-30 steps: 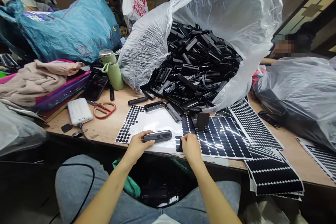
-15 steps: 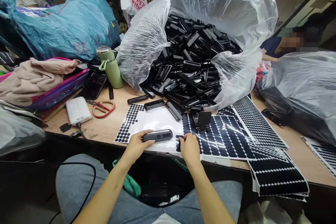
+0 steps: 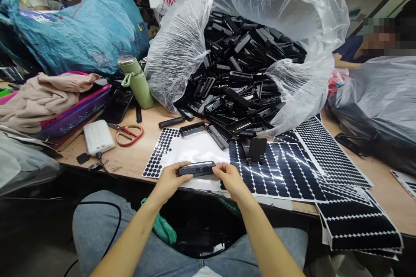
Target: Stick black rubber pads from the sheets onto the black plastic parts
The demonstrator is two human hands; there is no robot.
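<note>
My left hand point(image 3: 169, 180) grips the left end of a long black plastic part point(image 3: 196, 169), holding it level just above the table's front edge. My right hand point(image 3: 229, 177) has its fingertips pinched at the part's right end. Under both hands lies a white backing sheet point(image 3: 191, 149) with black round stickers left along its left side. A fuller sheet of black round stickers point(image 3: 279, 171) lies to the right. Behind them a big clear plastic bag point(image 3: 182, 52) spills several black plastic parts point(image 3: 243, 69) onto the table.
Red-handled scissors point(image 3: 128, 133), a white power bank point(image 3: 98, 136), a green bottle point(image 3: 136, 81), a phone and a pink tray with cloth sit at the left. More sticker sheets point(image 3: 354, 220) overhang the right front edge. Another person sits at far right behind a grey bag point(image 3: 377, 99).
My right hand has left the sticker sheet and moved left to the right end of the black part. My left hand has kept its hold.
</note>
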